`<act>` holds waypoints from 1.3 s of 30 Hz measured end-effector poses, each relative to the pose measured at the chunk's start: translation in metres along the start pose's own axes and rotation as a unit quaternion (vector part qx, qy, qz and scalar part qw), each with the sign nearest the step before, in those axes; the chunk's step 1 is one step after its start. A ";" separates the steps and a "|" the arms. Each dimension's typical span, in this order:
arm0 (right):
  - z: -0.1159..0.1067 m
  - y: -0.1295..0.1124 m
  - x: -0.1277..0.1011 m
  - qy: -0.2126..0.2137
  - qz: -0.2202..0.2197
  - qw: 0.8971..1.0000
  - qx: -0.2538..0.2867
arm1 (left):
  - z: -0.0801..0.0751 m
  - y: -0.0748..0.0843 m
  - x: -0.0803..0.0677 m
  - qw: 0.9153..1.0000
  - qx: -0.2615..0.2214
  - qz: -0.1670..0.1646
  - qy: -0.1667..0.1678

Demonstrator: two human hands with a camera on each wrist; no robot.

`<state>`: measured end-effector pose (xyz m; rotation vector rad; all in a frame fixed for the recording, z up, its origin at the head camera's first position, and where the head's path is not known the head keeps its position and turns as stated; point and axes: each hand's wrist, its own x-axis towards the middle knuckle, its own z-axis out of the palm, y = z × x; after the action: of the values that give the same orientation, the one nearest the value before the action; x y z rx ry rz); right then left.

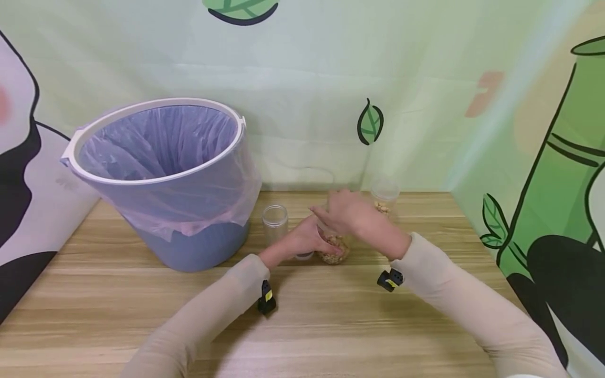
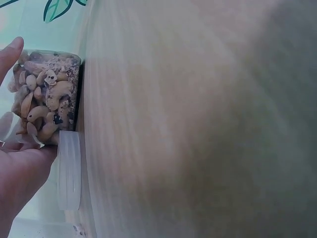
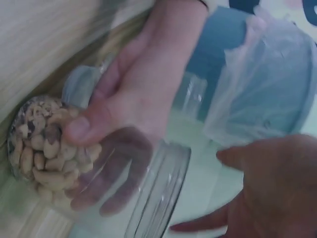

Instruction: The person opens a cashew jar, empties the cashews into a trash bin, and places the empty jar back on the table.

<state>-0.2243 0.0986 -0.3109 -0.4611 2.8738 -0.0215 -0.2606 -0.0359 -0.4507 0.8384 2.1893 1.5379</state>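
Observation:
My left hand (image 1: 302, 237) grips a clear jar of nuts (image 1: 334, 251), thumb on the near side. Cashews and darker crumbs fill its lower part in the left wrist view, where the jar (image 2: 47, 99) is at the left edge. The right wrist view shows its threaded mouth (image 3: 161, 191) uncovered. My right hand (image 1: 347, 212) hovers over that mouth with fingers extended, and nothing shows in it; some of its fingers are hidden. A translucent white lid (image 2: 69, 171) lies on the table beside the jar.
An empty-looking clear jar (image 1: 275, 223) stands left of the hands. Behind the right forearm is another clear jar (image 1: 384, 193) with nuts. A large blue bin (image 1: 189, 247) with a plastic liner stands at the left. A printed curtain (image 1: 302, 131) hangs behind the wooden table (image 1: 340, 325).

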 end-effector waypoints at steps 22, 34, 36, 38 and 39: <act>0.007 0.005 0.003 0.013 -0.018 0.999 -0.026 | 0.000 0.000 -0.001 1.000 -0.008 0.009 0.005; -0.009 0.015 -0.004 0.013 -0.090 0.995 0.030 | 0.000 0.001 0.000 1.000 -0.015 0.012 0.007; -0.011 0.017 -0.006 0.021 -0.098 0.994 0.039 | 0.000 0.001 0.000 1.000 -0.019 0.011 0.009; -0.011 0.021 -0.008 0.027 -0.107 0.993 0.048 | 0.001 0.001 0.000 1.000 -0.021 0.006 0.011; -0.011 0.022 -0.008 0.030 -0.111 0.992 0.053 | 0.001 0.001 -0.001 1.000 -0.021 0.003 0.013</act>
<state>-0.2260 0.1218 -0.2995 -0.7668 2.8461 -0.2275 -0.2592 -0.0354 -0.4501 0.8157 2.1672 1.6010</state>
